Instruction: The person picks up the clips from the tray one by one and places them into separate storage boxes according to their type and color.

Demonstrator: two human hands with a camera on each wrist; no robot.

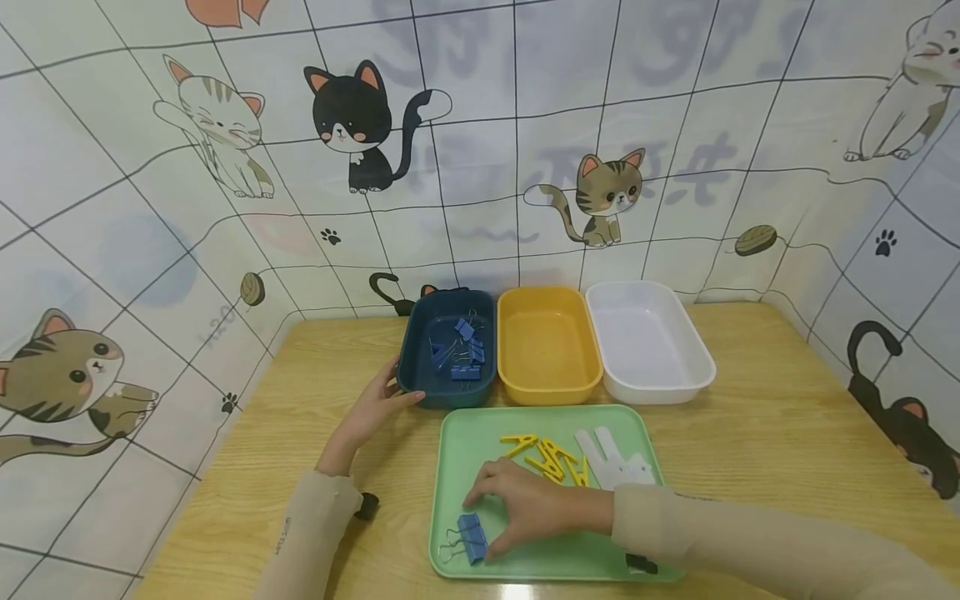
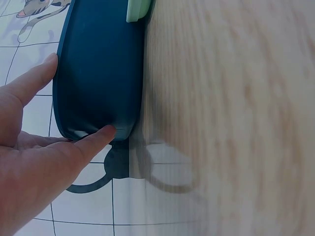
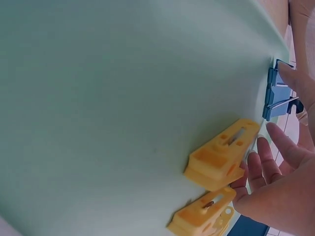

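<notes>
A blue binder clip [image 1: 472, 537] with wire handles lies at the near left of the green tray [image 1: 446, 467]. My right hand [image 1: 525, 504] is over the tray, thumb at the clip's edge and fingers spread apart from it; in the right wrist view the thumb overlaps the clip [image 3: 278, 93]. Whether it touches is unclear. My left hand [image 1: 371, 408] rests against the near left corner of the dark blue bin [image 1: 411, 350], and the left wrist view has its fairly straight fingers on the bin's outer wall [image 2: 98, 69]. Several blue binder clips [image 1: 467, 372] are inside that bin.
Yellow clothespins [image 1: 551, 458] and white flat pieces [image 1: 611, 462] lie on the tray's far and right part. A yellow bin [image 1: 551, 395] and a white bin [image 1: 660, 395] stand beside the blue one, before a cat-patterned cloth wall [image 1: 480, 183].
</notes>
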